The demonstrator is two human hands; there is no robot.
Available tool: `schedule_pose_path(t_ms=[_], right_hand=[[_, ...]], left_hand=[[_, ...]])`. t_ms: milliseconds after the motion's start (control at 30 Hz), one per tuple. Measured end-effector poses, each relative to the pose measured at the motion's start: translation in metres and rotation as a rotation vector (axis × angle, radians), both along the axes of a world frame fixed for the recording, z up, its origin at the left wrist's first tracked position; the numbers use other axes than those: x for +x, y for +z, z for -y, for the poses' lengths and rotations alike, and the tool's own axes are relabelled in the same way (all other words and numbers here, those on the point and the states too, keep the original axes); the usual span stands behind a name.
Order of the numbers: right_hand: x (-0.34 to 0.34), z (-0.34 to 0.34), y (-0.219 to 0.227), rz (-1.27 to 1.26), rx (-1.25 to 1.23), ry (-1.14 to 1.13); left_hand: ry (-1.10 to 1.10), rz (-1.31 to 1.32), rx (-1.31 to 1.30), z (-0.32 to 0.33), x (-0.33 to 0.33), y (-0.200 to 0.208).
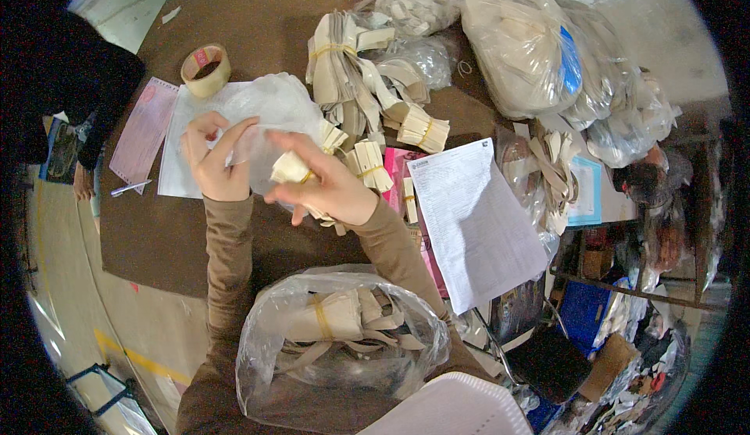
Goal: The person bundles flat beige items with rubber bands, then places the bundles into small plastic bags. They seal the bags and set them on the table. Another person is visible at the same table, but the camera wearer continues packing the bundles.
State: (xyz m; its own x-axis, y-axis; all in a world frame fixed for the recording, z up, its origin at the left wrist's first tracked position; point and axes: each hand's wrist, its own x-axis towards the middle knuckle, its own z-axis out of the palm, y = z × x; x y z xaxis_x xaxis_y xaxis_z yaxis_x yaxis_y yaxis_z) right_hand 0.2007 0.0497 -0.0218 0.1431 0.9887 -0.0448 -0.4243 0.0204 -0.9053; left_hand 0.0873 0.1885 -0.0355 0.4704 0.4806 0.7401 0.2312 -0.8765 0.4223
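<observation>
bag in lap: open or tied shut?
Open. The clear bag in the lap gapes at the top, with no knot showing; banded beige strip bundles lie exposed in its mouth. It looks partly full.

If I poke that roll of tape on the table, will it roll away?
Probably not: the roll of tape lies flat on the brown table, so it would likely slide. It looks light. Stood on edge, it could roll.

Your brown sleeves frame a cream bundle (293, 171) banded in yellow. The table (258, 29) is dark brown; far left sit a tan tape roll (206, 69) and a pink sheet (144, 130).
</observation>
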Motion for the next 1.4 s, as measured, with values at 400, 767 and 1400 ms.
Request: schedule_pose_path(t_ms=[400,767,1400], right_hand=[[0.014,-0.001,0.003,-0.611,0.357,-0.431],[0.003,-0.05,0.064,-0.044,0.506,-0.612],[0.018,-0.045,0.092,0.933,0.304,-0.657]], left_hand=[[-0.284,-0.046,-0.116,0.001,0.002,-0.012],[-0.618,-0.174,-0.3,-0.005,-0.005,0.1],[-0.372,0.29,-0.59,-0.037,-0.106,0.137]])
